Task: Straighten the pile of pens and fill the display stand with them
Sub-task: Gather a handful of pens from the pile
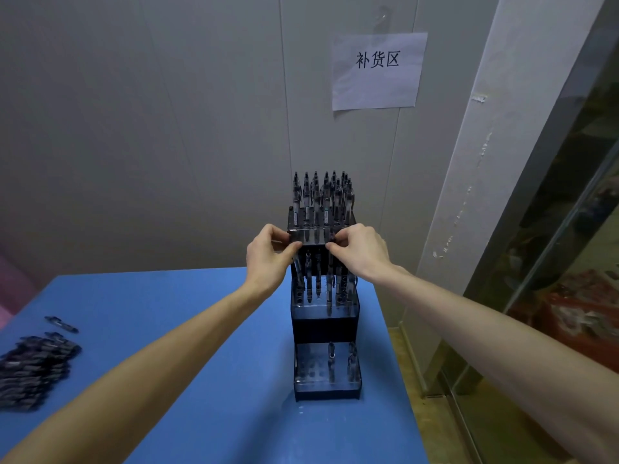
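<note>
A black three-tier display stand point(323, 324) rests on the blue table point(201, 346). Its top tier is packed with several upright pens point(321, 199); the middle tier holds several pens and the bottom tier holds a few. Both hands are raised in front of the middle tier, just under the top tier's front edge. My left hand point(269, 259) has its fingers curled and pinches a pen at the tier's left side. My right hand point(360, 251) pinches a pen top at the tier's right side. A pile of dark pens point(33, 370) lies at the table's left edge.
One loose pen point(62, 324) lies just behind the pile. A paper sign point(378, 70) hangs on the grey wall behind the stand. The table's right edge runs close to the stand, with a white pillar and a glass panel point(552, 262) beyond.
</note>
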